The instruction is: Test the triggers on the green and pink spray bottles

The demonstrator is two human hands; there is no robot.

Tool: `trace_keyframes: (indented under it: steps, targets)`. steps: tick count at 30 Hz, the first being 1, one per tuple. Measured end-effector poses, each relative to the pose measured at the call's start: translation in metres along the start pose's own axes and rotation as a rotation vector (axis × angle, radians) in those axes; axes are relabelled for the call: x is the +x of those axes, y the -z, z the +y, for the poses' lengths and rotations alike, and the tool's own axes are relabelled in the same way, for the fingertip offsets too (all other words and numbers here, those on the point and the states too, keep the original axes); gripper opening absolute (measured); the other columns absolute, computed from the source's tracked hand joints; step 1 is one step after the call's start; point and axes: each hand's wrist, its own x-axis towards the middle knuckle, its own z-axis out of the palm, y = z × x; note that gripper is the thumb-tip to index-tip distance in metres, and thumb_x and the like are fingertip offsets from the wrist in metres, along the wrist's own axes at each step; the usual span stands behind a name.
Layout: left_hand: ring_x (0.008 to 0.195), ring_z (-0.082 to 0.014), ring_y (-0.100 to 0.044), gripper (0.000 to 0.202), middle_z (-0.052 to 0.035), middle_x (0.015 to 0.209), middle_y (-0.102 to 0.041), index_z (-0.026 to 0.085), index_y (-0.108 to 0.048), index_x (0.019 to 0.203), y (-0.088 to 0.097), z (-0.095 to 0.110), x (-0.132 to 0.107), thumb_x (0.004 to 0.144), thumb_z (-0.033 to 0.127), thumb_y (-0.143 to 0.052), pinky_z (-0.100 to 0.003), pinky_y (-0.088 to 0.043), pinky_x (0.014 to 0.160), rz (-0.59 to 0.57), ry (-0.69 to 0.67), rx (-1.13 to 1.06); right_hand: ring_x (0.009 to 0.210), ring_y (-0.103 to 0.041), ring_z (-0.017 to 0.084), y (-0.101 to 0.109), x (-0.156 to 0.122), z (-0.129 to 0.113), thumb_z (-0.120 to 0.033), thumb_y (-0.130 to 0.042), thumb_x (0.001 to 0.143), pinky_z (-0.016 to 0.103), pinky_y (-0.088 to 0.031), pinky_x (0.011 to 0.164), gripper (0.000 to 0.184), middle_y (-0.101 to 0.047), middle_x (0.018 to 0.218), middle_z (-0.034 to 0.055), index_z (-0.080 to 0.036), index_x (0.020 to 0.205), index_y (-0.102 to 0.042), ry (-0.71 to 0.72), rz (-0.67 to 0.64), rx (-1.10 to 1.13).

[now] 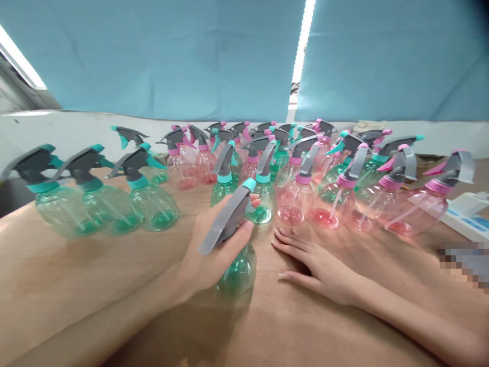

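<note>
The step in hand appears to be the handling of a single bottle: of the two hands, the left hand [206, 244] is grasping a transparent green plastic spray bottle [237, 272] around its neck, just below the grey plastic trigger head [227, 216]. The thumb lies along the near side, while the other fingers are partly hidden behind the bottle. It is in front of the person, and whether its base touches the surface [263, 336] is hard to tell

The right hand [324, 262] holds nothing; it rests palm down with fingers spread, its fingertips near a row of transparent pink plastic spray bottles with pink collars [292, 206]. Two green bottles with turquoise collars [264, 196] stand just beyond the held one, and three more green bottles [155, 206] stand apart to the left

Any further move of the held bottle would, in my judgement, call for a steady neck grip, an upright body and a base clear of its close neighbours
</note>
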Motion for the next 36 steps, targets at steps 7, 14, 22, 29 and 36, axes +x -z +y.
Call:
trace_keyframes:
  steps: [7, 14, 22, 29, 36]
  targets:
    - [0.093, -0.0175, -0.068, 0.034, -0.0054, 0.116, -0.07, 0.018, -0.059, 0.117, 0.001, -0.001, 0.0, 0.083, 0.018, -0.057, -0.027, -0.054, 0.082, 0.002, 0.004, -0.018, 0.144, -0.028, 0.027, 0.0, 0.0, 0.0, -0.059, -0.051, 0.091, 0.049, -0.024, 0.118, 0.068, -0.034, 0.155, 0.0065, -0.025, 0.148, -0.038, 0.006, 0.014, 0.024]
    - [0.069, -0.0155, -0.062, 0.024, 0.001, 0.082, -0.067, 0.022, -0.058, 0.11, 0.001, 0.0, 0.0, 0.086, 0.022, -0.052, -0.027, -0.048, 0.062, -0.044, 0.04, -0.018, 0.144, -0.028, 0.027, 0.0, 0.0, 0.0, -0.059, -0.051, 0.091, 0.05, -0.024, 0.118, 0.068, -0.034, 0.155, 0.0076, -0.024, 0.148, -0.038, 0.01, 0.014, 0.015]
    - [0.054, -0.0144, -0.046, 0.015, 0.0043, 0.062, -0.048, 0.022, -0.058, 0.093, 0.008, 0.003, 0.002, 0.079, 0.023, -0.051, -0.029, -0.035, 0.052, -0.087, 0.05, 0.031, 0.144, -0.028, 0.028, 0.001, -0.001, -0.001, -0.058, -0.051, 0.091, 0.052, -0.025, 0.117, 0.067, -0.034, 0.155, 0.0073, -0.024, 0.148, -0.037, 0.007, 0.013, 0.032]
    - [0.054, -0.0128, -0.038, 0.011, 0.0046, 0.062, -0.045, 0.02, -0.057, 0.085, 0.01, 0.005, 0.005, 0.077, 0.022, -0.049, -0.028, -0.031, 0.052, -0.112, 0.029, 0.082, 0.144, -0.028, 0.028, 0.001, -0.001, -0.002, -0.059, -0.051, 0.091, 0.051, -0.025, 0.117, 0.067, -0.034, 0.155, 0.0065, -0.025, 0.148, -0.038, -0.002, 0.007, 0.031]
    - [0.056, -0.011, -0.042, 0.004, 0.0038, 0.069, -0.052, 0.02, -0.055, 0.076, 0.012, 0.009, 0.006, 0.076, 0.018, -0.052, -0.025, -0.033, 0.05, -0.123, 0.007, -0.006, 0.144, -0.028, 0.028, 0.001, -0.001, -0.001, -0.058, -0.051, 0.091, 0.052, -0.025, 0.117, 0.067, -0.034, 0.155, 0.0065, -0.026, 0.148, -0.038, 0.002, 0.009, 0.029]
